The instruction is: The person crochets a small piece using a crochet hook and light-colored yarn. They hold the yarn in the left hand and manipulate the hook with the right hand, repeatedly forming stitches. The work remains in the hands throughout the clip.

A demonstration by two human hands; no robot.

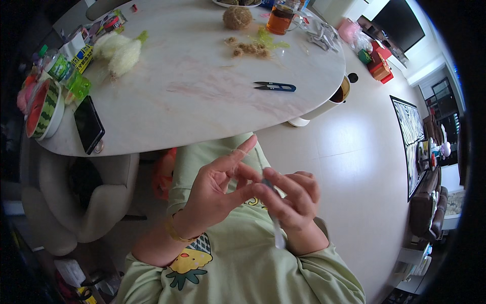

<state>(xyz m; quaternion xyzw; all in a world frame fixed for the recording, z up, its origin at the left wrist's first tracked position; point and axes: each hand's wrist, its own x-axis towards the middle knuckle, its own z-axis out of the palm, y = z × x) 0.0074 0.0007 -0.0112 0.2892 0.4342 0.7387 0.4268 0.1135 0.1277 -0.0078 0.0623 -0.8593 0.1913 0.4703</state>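
Observation:
Above my lap, my left hand [216, 190] has its index finger raised, with a thin strand of light-brown yarn [239, 152] looped around it. Its thumb and middle finger pinch close to the tips of my right hand [296, 201]. A slim tool that looks like a crochet hook [279, 237], with a grey grip and a pale handle end, is held in the right fingers. Whatever is worked at the fingertips is too small and covered to make out. On the table beyond lie navy thread snips [276, 87], a fuzzy brown yarn ball [237, 18] and a small brown fuzzy piece [251, 50].
The marble table [152, 106] curves ahead of my knees. A glass mug of tea [281, 19] and grey cloth [323, 36] stand far right. Cream fuzzy yarn [123, 57], a green bottle [62, 70], cut watermelon [41, 110] and a smartphone [89, 123] are left. A chair [114, 205] sits left.

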